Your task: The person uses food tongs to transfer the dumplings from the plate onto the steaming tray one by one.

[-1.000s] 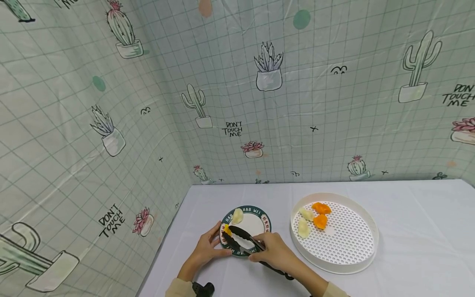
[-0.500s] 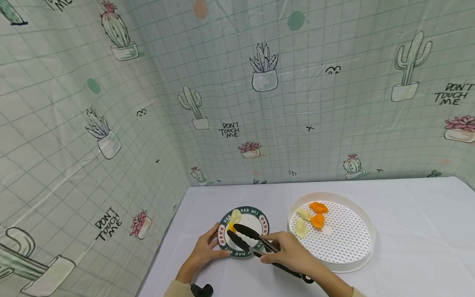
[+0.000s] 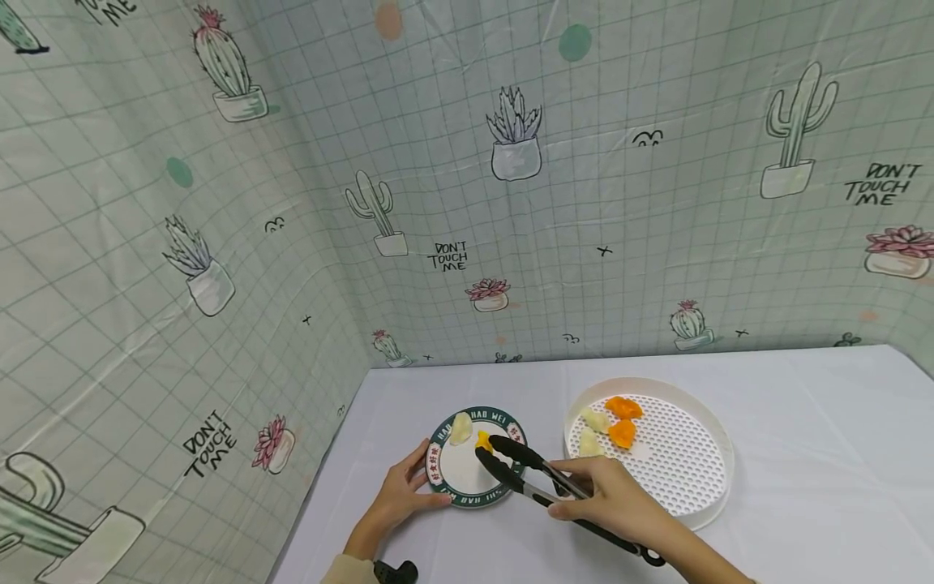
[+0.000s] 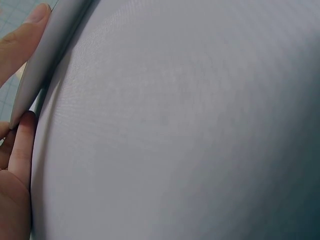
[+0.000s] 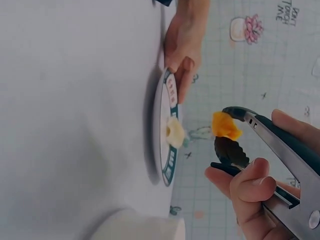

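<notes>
My left hand [image 3: 404,483] grips the left rim of a small white plate [image 3: 467,498] with a green lettered border. In the left wrist view, the thumb [image 4: 22,42] lies over the rim and a finger is tucked beneath. Black-tipped metal tongs [image 3: 540,495] are held in my right hand [image 3: 613,499]. Between their tips is a yellow-orange piece [image 5: 224,125], which looks like food, lifted off the plate in the right wrist view. One pale yellow piece [image 3: 461,428] stays on the plate's upper left.
Right of the plate stands a round white tray [image 3: 686,462] with a perforated floor and raised rim. Two orange pieces [image 3: 622,433] and two pale pieces [image 3: 594,420] lie in its left part. A grid-patterned curtain [image 3: 438,203] hangs behind and left of the white table.
The tongs have risen from the plate's left side and moved right, taking the yellow-orange piece along. My right hand now overlaps the tray's edge in the head view; the left hand stays on the plate.
</notes>
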A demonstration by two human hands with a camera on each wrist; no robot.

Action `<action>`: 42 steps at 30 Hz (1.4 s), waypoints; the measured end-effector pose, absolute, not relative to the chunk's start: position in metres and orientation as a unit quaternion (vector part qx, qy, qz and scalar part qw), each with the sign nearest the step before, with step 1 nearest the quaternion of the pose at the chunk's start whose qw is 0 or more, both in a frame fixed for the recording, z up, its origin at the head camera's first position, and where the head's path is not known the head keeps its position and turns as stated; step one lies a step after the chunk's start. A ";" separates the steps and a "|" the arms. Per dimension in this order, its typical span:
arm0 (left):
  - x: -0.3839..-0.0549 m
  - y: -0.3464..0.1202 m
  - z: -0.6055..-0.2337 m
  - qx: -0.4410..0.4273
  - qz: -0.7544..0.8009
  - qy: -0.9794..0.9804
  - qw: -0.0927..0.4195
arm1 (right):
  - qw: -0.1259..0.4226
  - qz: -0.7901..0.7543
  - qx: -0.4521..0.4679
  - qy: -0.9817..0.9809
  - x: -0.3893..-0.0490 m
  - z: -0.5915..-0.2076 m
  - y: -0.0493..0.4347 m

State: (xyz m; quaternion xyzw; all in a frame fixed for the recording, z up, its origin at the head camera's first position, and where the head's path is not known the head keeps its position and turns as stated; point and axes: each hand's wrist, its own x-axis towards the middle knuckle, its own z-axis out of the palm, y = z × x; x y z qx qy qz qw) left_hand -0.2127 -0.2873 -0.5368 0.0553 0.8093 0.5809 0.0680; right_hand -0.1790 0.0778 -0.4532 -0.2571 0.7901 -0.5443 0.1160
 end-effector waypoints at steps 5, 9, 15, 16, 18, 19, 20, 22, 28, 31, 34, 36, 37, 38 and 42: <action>-0.213 -0.289 -0.538 0.063 0.583 0.807 0.065 | 0.100 -0.528 -0.247 0.806 -0.176 -0.455 0.099; -0.211 -0.289 -0.536 0.062 0.591 0.801 0.069 | 0.097 -0.521 -0.237 0.814 -0.174 -0.455 0.116; -0.210 -0.288 -0.533 0.059 0.590 0.802 0.070 | 0.083 -0.511 -0.235 0.822 -0.171 -0.455 0.141; -0.210 -0.288 -0.533 0.059 0.591 0.802 0.070 | 0.081 -0.510 -0.237 0.823 -0.171 -0.456 0.145; -0.210 -0.288 -0.533 0.058 0.589 0.803 0.070 | 0.081 -0.503 -0.239 0.827 -0.170 -0.456 0.153; -0.210 -0.288 -0.533 0.058 0.588 0.803 0.070 | 0.085 -0.503 -0.238 0.827 -0.170 -0.457 0.157; -0.210 -0.288 -0.534 0.058 0.587 0.804 0.070 | 0.088 -0.503 -0.238 0.826 -0.170 -0.457 0.161; -0.210 -0.287 -0.534 0.056 0.584 0.807 0.069 | 0.094 -0.496 -0.234 0.831 -0.169 -0.458 0.168; -0.210 -0.286 -0.532 0.052 0.577 0.812 0.065 | 0.103 -0.500 -0.254 0.822 -0.172 -0.465 0.190; -0.211 -0.287 -0.532 0.057 0.580 0.810 0.066 | 0.106 -0.506 -0.276 0.810 -0.176 -0.469 0.202; -0.212 -0.287 -0.533 0.062 0.586 0.805 0.068 | 0.099 -0.497 -0.298 0.809 -0.180 -0.473 0.213; -0.213 -0.287 -0.533 0.064 0.586 0.805 0.067 | 0.095 -0.495 -0.312 0.806 -0.183 -0.476 0.221; -0.213 -0.287 -0.533 0.065 0.584 0.807 0.066 | 0.095 -0.492 -0.315 0.806 -0.185 -0.477 0.224; -0.213 -0.287 -0.533 0.065 0.584 0.806 0.066 | 0.098 -0.495 -0.321 0.802 -0.187 -0.478 0.227; -0.212 -0.287 -0.533 0.065 0.579 0.810 0.065 | 0.112 -0.501 -0.347 0.785 -0.193 -0.482 0.240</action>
